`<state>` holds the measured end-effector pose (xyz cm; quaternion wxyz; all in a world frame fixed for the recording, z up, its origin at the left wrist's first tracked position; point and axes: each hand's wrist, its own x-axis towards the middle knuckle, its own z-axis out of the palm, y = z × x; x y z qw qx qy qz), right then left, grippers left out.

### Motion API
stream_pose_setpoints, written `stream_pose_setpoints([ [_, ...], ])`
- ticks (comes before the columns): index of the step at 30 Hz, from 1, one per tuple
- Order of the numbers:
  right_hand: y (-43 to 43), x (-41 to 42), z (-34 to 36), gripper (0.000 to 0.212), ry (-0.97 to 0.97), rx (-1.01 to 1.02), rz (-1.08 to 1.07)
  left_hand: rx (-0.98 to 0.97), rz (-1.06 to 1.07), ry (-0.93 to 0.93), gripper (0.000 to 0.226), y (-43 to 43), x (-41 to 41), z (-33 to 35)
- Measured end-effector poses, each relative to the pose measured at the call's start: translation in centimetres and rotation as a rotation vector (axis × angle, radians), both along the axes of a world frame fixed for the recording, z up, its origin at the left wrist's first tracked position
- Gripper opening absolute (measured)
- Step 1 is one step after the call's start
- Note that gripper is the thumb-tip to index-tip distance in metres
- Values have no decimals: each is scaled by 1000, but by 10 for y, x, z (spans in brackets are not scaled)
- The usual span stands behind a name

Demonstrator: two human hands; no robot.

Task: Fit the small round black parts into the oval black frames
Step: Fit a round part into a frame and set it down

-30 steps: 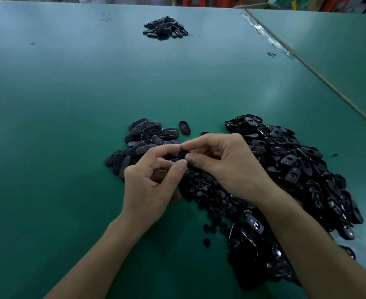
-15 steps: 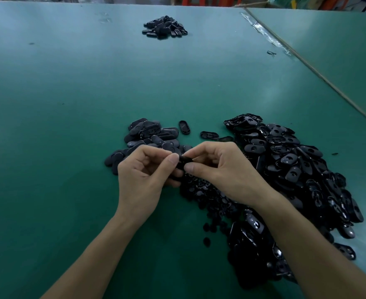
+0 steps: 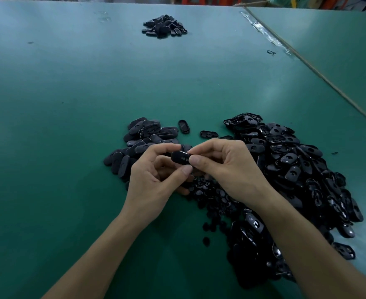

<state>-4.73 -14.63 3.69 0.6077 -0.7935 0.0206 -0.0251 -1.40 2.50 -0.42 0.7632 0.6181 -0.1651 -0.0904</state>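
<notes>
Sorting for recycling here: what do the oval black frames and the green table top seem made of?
The oval black frame pinched by the left hand and right hand looks like moulded plastic, semi-gloss: crisp edges, soft highlights, like the pile of frames on the right. The green table top looks like a matte mat, perhaps rubber or vinyl: dull, diffuse sheen.

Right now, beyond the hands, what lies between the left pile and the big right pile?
In the head view, two loose oval frames lie on the green table: one by the left pile, one by the big right pile.
</notes>
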Motion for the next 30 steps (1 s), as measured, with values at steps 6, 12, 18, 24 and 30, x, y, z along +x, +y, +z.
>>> stream_pose_setpoints([
  [6,1,-1,1,8,59,-28,46,-5,20,-12,8,0,2,-3],
  [12,-4,-3,-7,9,46,-525,27,-20,8,23,4,-1,2,-1],
  [18,5,-6,-14,18,112,-807,6,-36,-4,33,14,-2,1,-2],
  [24,10,-5,-10,3,92,-808,-6,-6,-1,35,35,-3,3,-5],
  [30,13,-4,-9,10,54,-869,-21,-13,22,26,27,-2,3,-4],
])
